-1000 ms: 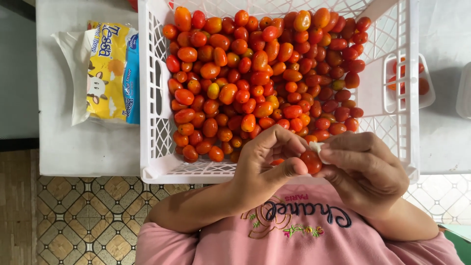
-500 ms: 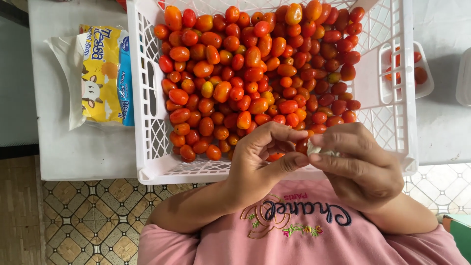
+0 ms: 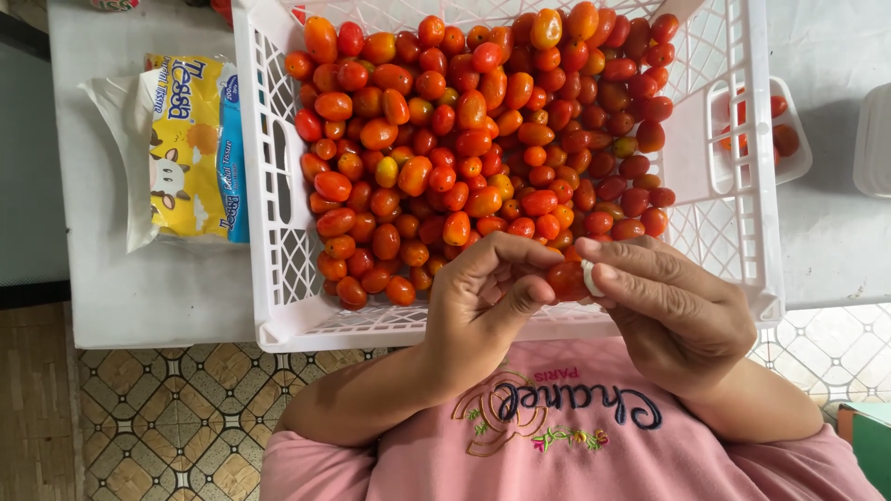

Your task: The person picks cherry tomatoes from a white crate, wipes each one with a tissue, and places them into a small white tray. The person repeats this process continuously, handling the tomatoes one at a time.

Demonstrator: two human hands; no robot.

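A white plastic crate (image 3: 269, 176) holds a heap of red and orange cherry tomatoes (image 3: 483, 139). At the crate's near rim both hands meet over one red cherry tomato (image 3: 564, 278). My left hand (image 3: 487, 301) pinches it between thumb and fingers. My right hand (image 3: 673, 306) also grips it, and a small white piece (image 3: 588, 276) shows at its fingertips against the tomato. What that white piece is cannot be told.
The crate rests on a white table (image 3: 139, 297). A yellow and blue pack of tissues (image 3: 190, 144) lies to its left. A small clear tub with tomatoes (image 3: 784, 130) sits at the right, a white container (image 3: 874, 139) beyond it. Patterned floor tiles (image 3: 176, 417) lie below.
The hands stay together at the crate's near rim, working the same tomato. The fingers have shifted a little, and the white piece now shows at my right fingertips.
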